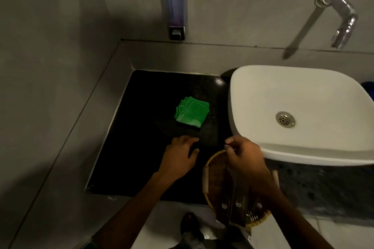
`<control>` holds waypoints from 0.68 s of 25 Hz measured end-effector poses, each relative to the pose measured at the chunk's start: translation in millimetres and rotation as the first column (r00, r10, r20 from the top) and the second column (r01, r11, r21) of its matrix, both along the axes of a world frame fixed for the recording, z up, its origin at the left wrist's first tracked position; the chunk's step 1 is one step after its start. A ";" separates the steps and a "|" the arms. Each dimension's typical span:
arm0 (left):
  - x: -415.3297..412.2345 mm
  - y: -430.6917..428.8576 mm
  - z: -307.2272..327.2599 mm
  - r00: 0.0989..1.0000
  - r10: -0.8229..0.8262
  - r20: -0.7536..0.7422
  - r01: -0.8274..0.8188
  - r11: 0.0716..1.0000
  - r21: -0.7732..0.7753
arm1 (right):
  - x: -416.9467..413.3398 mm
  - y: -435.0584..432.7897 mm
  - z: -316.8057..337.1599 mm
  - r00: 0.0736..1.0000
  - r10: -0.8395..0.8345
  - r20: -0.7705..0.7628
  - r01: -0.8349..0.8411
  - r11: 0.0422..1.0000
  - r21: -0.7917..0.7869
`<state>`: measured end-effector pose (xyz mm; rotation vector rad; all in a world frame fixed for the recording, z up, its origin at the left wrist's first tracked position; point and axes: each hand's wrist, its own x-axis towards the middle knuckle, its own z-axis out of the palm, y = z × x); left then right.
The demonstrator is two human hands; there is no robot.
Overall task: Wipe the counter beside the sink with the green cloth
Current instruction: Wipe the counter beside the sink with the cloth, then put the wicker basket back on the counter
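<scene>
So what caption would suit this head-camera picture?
Folded green cloth lies untouched on the dark counter beside the sink; left hand reaches toward it.

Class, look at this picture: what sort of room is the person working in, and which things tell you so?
Most likely a washroom or bathroom: a white basin sits on a dark counter, with a wall tap above it and a wall-mounted soap dispenser.

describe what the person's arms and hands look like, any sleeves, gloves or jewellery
Both forearms are bare as far as the frame shows, with no sleeve over either. The left hand and right hand wear no gloves. No ring, watch or bracelet shows on either one, though the picture is dim and a bit blurred, so something small could be missed.
</scene>
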<state>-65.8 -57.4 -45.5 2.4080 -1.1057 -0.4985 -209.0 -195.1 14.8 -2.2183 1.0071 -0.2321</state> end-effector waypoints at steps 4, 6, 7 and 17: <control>-42.5 24.6 9.5 0.967 0.030 -0.252 -0.020 0.999 0.039 | -109.7 -15.9 -0.5 0.925 -0.176 -0.336 0.116 0.975 -0.192; -58.9 23.4 8.7 0.950 0.043 -0.308 -0.031 0.999 0.044 | -129.7 -17.3 -9.6 0.883 -0.225 -0.412 0.183 0.973 -0.141; -65.9 23.0 6.7 0.939 0.059 -0.340 -0.052 0.998 0.031 | -132.8 -16.2 -14.4 0.884 -0.224 -0.410 0.218 0.974 -0.062; -3.3 76.0 23.0 0.905 0.393 -0.161 -0.410 0.908 -0.088 | -49.0 22.5 -12.0 0.994 -0.058 -0.089 0.092 0.896 0.433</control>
